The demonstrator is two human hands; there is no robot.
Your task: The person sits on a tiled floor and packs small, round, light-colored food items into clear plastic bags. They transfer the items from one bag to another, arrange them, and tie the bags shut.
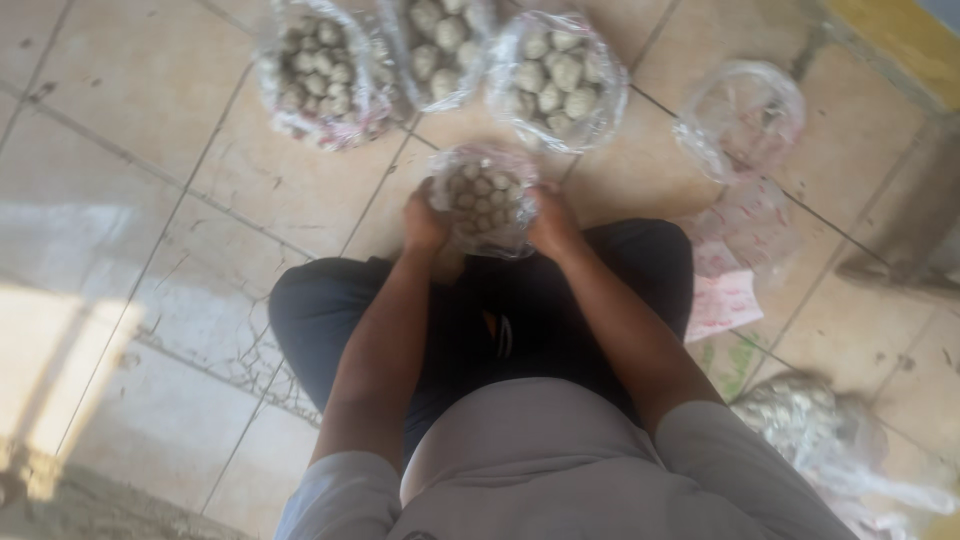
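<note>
A pale tiled floor [150,180] is taking up most of the view, its tiles cracked and stained near the person's knees. The person is sitting on it with legs in dark trousers [330,320] folded, both forearms reaching forward from short grey sleeves.

Three filled clear plastic bags are lying in a row at the top of the view: a left bag [322,70], a middle bag [440,45] and a right bag [558,78], each packed with small roundish grey-brown lumps, and the three are touching or nearly touching one another. To the right, an empty clear bag [740,118] is lying open on the tiles, and just below it a stack of flat printed bags [735,270] is spreading beside the person's right knee. At the lower right another crumpled bag of grey lumps [800,415] is resting on the floor.

Between the hands, just in front of the knees and just below the row of three, a smaller clear bag [484,198] of the same round lumps is being held upright with its mouth open. The left hand [424,222] is gripping the bag's left side, fingers curled around the plastic. The right hand [552,222] is clasping the right side in the same way, fingers closed on the plastic.
</note>
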